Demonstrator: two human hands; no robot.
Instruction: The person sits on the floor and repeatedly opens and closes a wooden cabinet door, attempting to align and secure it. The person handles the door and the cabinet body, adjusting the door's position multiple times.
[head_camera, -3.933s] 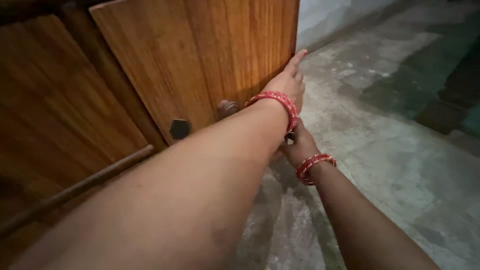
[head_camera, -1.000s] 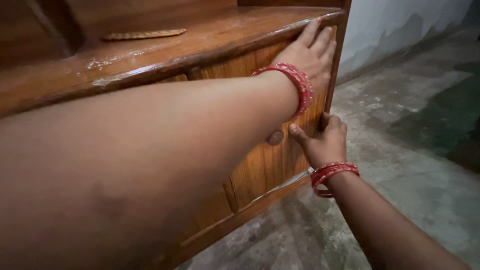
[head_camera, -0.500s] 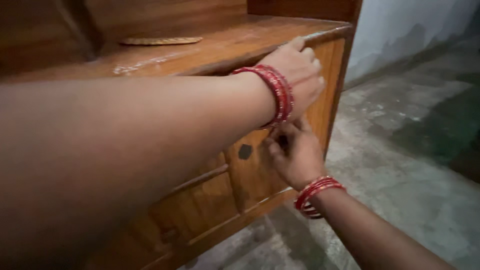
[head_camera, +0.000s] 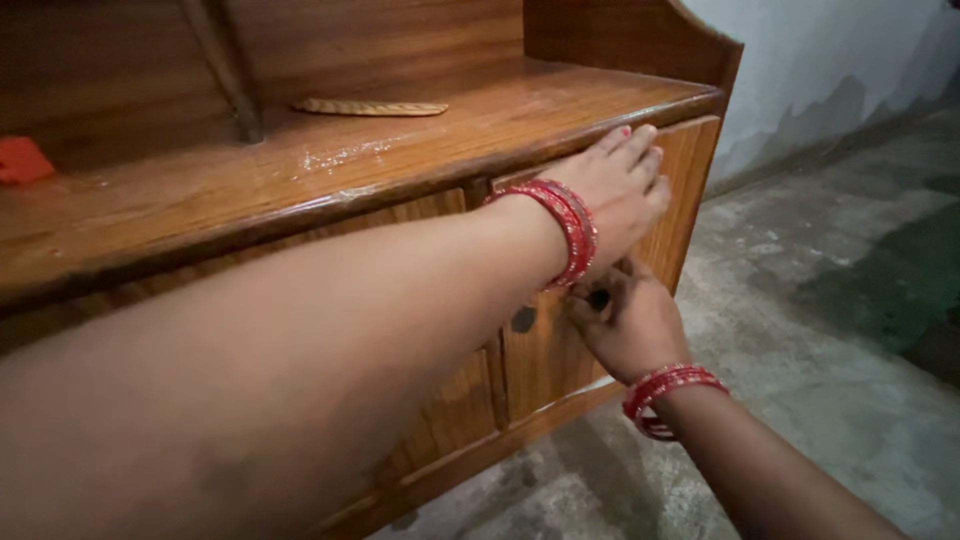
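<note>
1. Left hand (head_camera: 615, 195) is laid flat against the top of the right cabinet door (head_camera: 600, 290), fingers (head_camera: 630, 150) stretched out together and reaching up to the front edge of the wooden worktop (head_camera: 350, 170). It grips nothing, just presses on the wood.
2. Right hand (head_camera: 625, 320) sits right under it, at about 6 o'clock from the left hand, fingers curled in around a small dark knob (head_camera: 598, 298) on that door. Looks pinched, but the hand hides most of it, so I can't tell how tight.
3. Both wrists wear stacks of red bangles (head_camera: 570, 230).
4. A second dark knob (head_camera: 523, 318) shows at 9 o'clock from the right hand, on the neighbouring door.
5. Up on the worktop: a flat tan leaf-shaped piece (head_camera: 370, 107) at 11 o'clock from the hands, and something orange (head_camera: 22, 160) at the far left edge.
6. Rough grey concrete floor (head_camera: 820, 330) off at 3 o'clock.
</note>
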